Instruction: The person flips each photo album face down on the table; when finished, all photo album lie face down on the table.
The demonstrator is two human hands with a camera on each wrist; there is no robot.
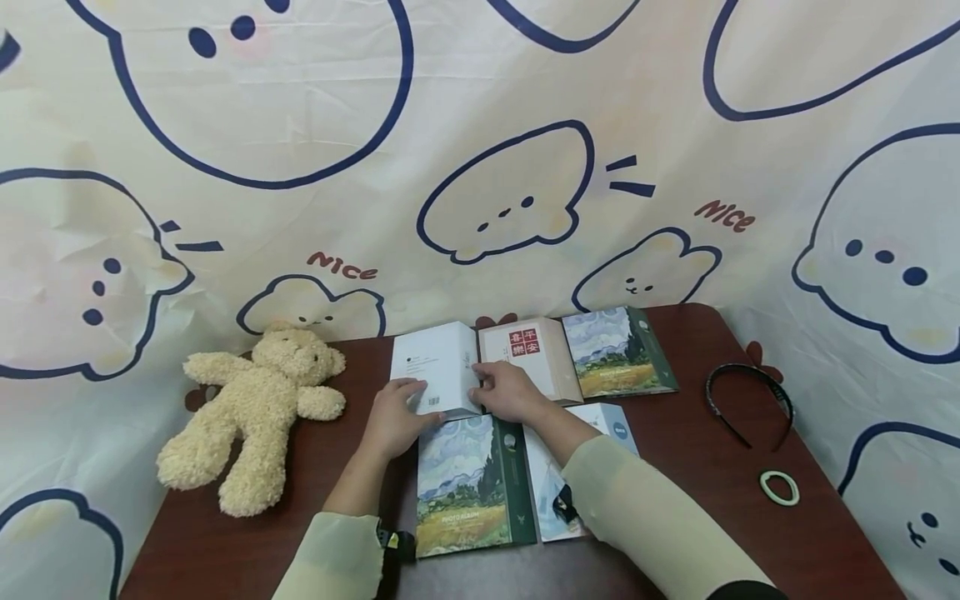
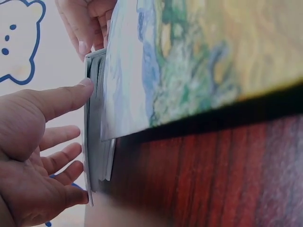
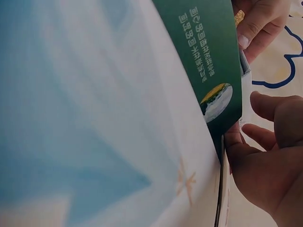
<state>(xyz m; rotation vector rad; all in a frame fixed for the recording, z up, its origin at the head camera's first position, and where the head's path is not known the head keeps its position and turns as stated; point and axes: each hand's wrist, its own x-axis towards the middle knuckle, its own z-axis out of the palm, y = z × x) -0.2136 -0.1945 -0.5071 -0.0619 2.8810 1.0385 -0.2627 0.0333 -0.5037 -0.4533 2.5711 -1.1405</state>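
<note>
A thick white book (image 1: 433, 358) with a barcode lies face down in the back row, between both hands. My left hand (image 1: 393, 419) rests at its lower left corner. In the left wrist view the left fingers (image 2: 61, 158) lie against the cover and the thumb touches the near edge. My right hand (image 1: 510, 392) is at the book's right side, thumb and fingertips on its lower right edge. Just below lies a green-spined photo album (image 1: 461, 492) with a landscape painting. A beige book (image 1: 525, 367) with red characters is partly behind the right hand.
A second landscape album (image 1: 618, 354) lies at the back right. A blue-and-white book (image 1: 551, 492) is partly under the right forearm. A teddy bear (image 1: 266, 408) lies left; a black headband (image 1: 716, 400) and green ring (image 1: 780, 488) lie right on the brown table (image 1: 697, 500).
</note>
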